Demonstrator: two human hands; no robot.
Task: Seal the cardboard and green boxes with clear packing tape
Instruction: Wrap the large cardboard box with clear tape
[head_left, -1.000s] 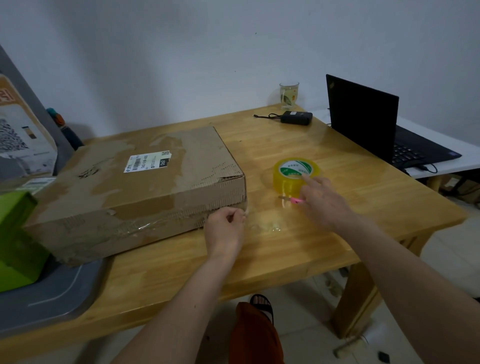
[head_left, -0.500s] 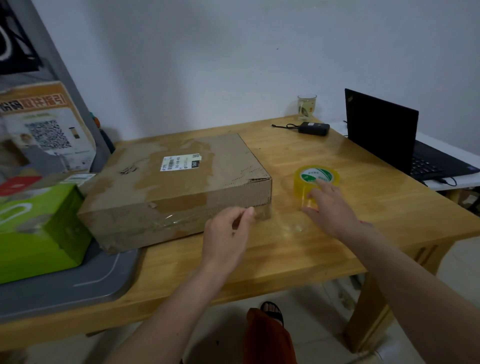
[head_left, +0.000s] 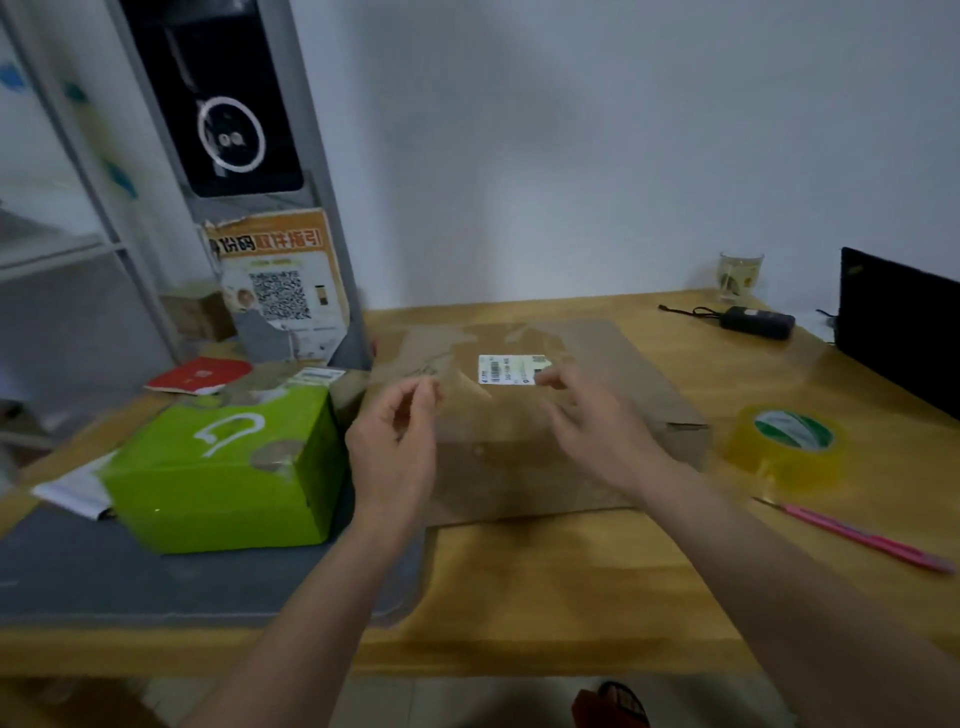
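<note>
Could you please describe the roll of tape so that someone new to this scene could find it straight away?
Start at the wooden table and go to its right side, just right of the cardboard box. The tape roll lies flat there, beyond a pink pen. It is the only round, see-through yellow thing, with a green and white label on top.

A wooden desk (head_left: 561, 582) stands against the wall. Near its middle lies a flat cardboard box (head_left: 524, 467). At the left edge a grey mat (head_left: 156, 577) carries a green box (head_left: 218, 473). Toward the right edge sit a roll of clear tape (head_left: 787, 447) and a pink cutter (head_left: 857, 535); a glass (head_left: 738, 275), a black adapter (head_left: 756, 322) and a laptop (head_left: 898, 332) occupy the far right corner.
</note>
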